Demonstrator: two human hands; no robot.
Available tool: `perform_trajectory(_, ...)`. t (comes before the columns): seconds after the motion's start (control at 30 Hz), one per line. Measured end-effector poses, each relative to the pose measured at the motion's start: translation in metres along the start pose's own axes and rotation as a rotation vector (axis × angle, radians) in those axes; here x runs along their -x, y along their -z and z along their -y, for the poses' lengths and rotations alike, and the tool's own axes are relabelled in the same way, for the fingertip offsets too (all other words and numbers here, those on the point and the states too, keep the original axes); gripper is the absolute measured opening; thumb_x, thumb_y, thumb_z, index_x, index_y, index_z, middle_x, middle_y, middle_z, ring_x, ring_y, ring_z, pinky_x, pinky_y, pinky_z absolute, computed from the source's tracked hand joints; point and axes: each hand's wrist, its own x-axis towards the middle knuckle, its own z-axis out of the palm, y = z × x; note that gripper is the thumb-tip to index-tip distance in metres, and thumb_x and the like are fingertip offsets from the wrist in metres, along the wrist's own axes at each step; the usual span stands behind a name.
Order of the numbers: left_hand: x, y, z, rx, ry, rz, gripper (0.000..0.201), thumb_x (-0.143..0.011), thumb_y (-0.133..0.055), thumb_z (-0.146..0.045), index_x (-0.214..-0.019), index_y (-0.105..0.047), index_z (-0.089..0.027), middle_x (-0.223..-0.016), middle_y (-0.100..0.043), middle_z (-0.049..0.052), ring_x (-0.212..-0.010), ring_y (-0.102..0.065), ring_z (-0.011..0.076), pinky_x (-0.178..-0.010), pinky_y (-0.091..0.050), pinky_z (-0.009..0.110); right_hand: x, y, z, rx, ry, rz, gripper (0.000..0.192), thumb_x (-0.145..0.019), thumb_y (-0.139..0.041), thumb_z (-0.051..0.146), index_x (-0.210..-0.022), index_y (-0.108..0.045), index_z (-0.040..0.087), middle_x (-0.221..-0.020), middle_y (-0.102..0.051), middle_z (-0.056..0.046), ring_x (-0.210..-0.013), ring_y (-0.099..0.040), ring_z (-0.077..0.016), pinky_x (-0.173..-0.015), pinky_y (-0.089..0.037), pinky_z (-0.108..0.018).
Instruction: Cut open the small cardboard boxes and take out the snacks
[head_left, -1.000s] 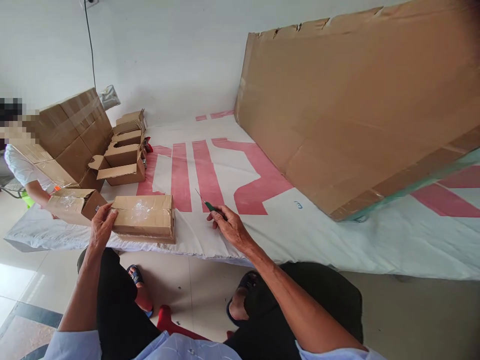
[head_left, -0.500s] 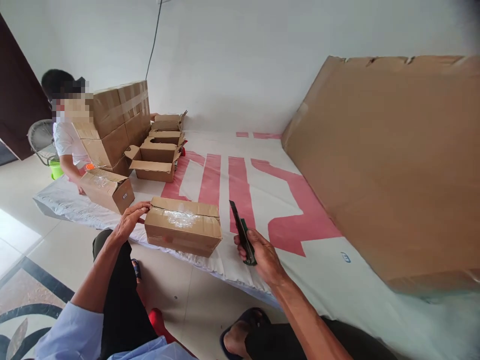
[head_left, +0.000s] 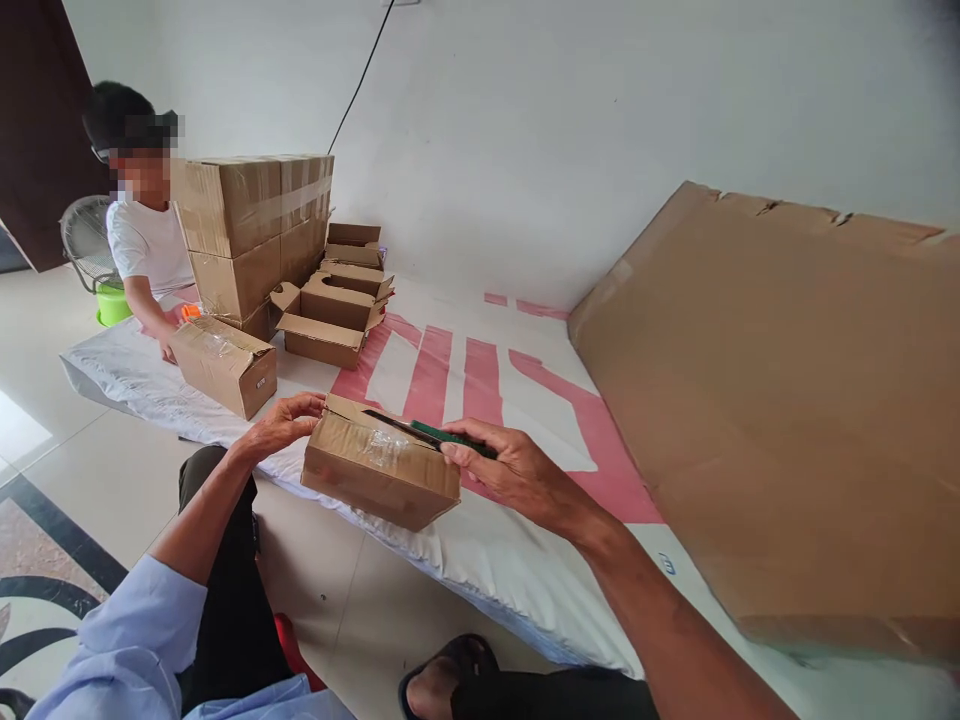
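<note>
Two hands work one taped cardboard box (head_left: 375, 475) at the mattress (head_left: 480, 550) edge: left hand (head_left: 281, 425) grips its near end, right hand (head_left: 510, 470) holds a green utility knife (head_left: 427, 432) with its blade over the taped top

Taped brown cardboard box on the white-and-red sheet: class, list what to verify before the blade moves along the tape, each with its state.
1. Left hand steadies the taped brown cardboard box at its left end: ok.
2. Right hand grips the green-handled utility knife: ok.
3. Blade lies over the clear tape on top: ok.
4. Left fingers clear of the blade tip: cannot tell.
5. Box flat on the white-and-red sheet: not ok, it is tilted.
</note>
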Motion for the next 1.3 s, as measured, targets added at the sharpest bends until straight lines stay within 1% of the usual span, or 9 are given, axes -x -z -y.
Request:
perform_trajectory(0.13,0.002,-0.002,0.002,0.034,0.001,-0.001,0.035,-0.079,-0.085,-0.048,-0.103,-0.087,-0.022,-0.138,-0.075,0.011,-0.129,-0.069,0.0334,-0.116,-0.051,0.046,-0.022,-0.002,0.025,0.146,0.060,0.054,0.035,-0.097,-0.061,0.055,-0.100,-0.082,0.026,-0.088,-0.078,-0.002,-0.078,-0.065,-0.0207,-0.068,-0.049,-0.032)
perform_trajectory(0.27,0.004,-0.003,0.009,0.058,-0.013,0.003,0.034,-0.080,-0.084,-0.046,-0.106,-0.087,-0.023,-0.141,-0.073,0.011,-0.135,-0.065,0.0349,-0.121,-0.046,0.049,-0.039,-0.003,0.028,0.232,0.102,0.083,0.035,-0.096,-0.061,0.052,-0.104,-0.084,0.028,-0.087,-0.078,-0.001,-0.074,-0.065,-0.0205,-0.065,-0.047,-0.032)
perform_trajectory(0.37,0.003,-0.003,0.014,0.066,-0.003,0.010,0.037,-0.081,-0.084,-0.048,-0.108,-0.086,-0.023,-0.142,-0.072,0.012,-0.134,-0.065,0.0346,-0.120,-0.046,0.049,-0.045,-0.003,0.027,0.257,0.129,0.092,0.033,-0.095,-0.063,0.051,-0.105,-0.086,0.028,-0.083,-0.078,-0.001,-0.073,-0.066,-0.0208,-0.064,-0.048,-0.031)
perform_trajectory(0.5,0.001,-0.003,0.016,0.064,-0.009,0.022,0.036,-0.082,-0.082,-0.045,-0.109,-0.086,-0.022,-0.142,-0.072,0.012,-0.134,-0.065,0.0343,-0.119,-0.047,0.047,-0.048,-0.002,0.029,0.277,0.138,0.106,0.032,-0.095,-0.063,0.048,-0.104,-0.086,0.028,-0.084,-0.079,-0.001,-0.076,-0.067,-0.0215,-0.065,-0.049,-0.031)
perform_trajectory(0.67,0.000,-0.002,0.014,0.055,-0.045,0.069,0.036,-0.083,-0.081,-0.043,-0.113,-0.086,-0.022,-0.143,-0.072,0.010,-0.130,-0.067,0.0337,-0.117,-0.049,0.045,-0.049,0.000,0.039,0.350,0.090,0.156,0.036,-0.096,-0.057,0.048,-0.101,-0.085,0.027,-0.091,-0.080,-0.002,-0.078,-0.066,-0.0218,-0.066,-0.047,-0.032)
perform_trajectory(0.87,-0.002,0.000,0.016,0.056,-0.061,0.105,0.037,-0.085,-0.082,-0.041,-0.117,-0.085,-0.022,-0.148,-0.069,0.009,-0.136,-0.063,0.0332,-0.121,-0.044,0.045,-0.051,0.001,0.059,0.509,-0.030,0.231,0.039,-0.097,-0.050,0.048,-0.098,-0.082,0.026,-0.080,-0.073,-0.001,-0.068,-0.057,-0.0186,-0.064,-0.040,-0.032)
perform_trajectory(1.0,-0.003,0.001,0.012,0.066,-0.062,0.142,0.037,-0.087,-0.082,-0.042,-0.118,-0.084,-0.023,-0.150,-0.067,0.009,-0.139,-0.060,0.0345,-0.124,-0.041,0.047,-0.057,0.000,0.069,0.596,-0.023,0.244,0.036,-0.097,-0.053,0.044,-0.102,-0.084,0.028,-0.080,-0.073,-0.002,-0.070,-0.059,-0.0193,-0.065,-0.038,-0.033)
perform_trajectory(1.2,-0.004,0.003,0.012,0.087,-0.058,0.174,0.042,-0.091,-0.079,-0.048,-0.125,-0.079,-0.023,-0.147,-0.069,0.010,-0.141,-0.059,0.0338,-0.124,-0.040,0.047,-0.064,-0.001,0.069,0.703,-0.002,0.273,0.034,-0.099,-0.056,0.044,-0.104,-0.086,0.030,-0.069,-0.068,-0.002,-0.068,-0.060,-0.0202,-0.065,-0.034,-0.034)
perform_trajectory(1.3,-0.006,0.004,0.017,0.083,-0.048,0.172,0.044,-0.090,-0.078,-0.047,-0.126,-0.078,-0.022,-0.146,-0.070,0.010,-0.140,-0.060,0.0324,-0.123,-0.042,0.046,-0.061,0.001,0.062,0.741,0.003,0.241,0.034,-0.098,-0.057,0.047,-0.099,-0.086,0.030,-0.067,-0.066,-0.003,-0.067,-0.058,-0.0201,-0.065,-0.032,-0.034)
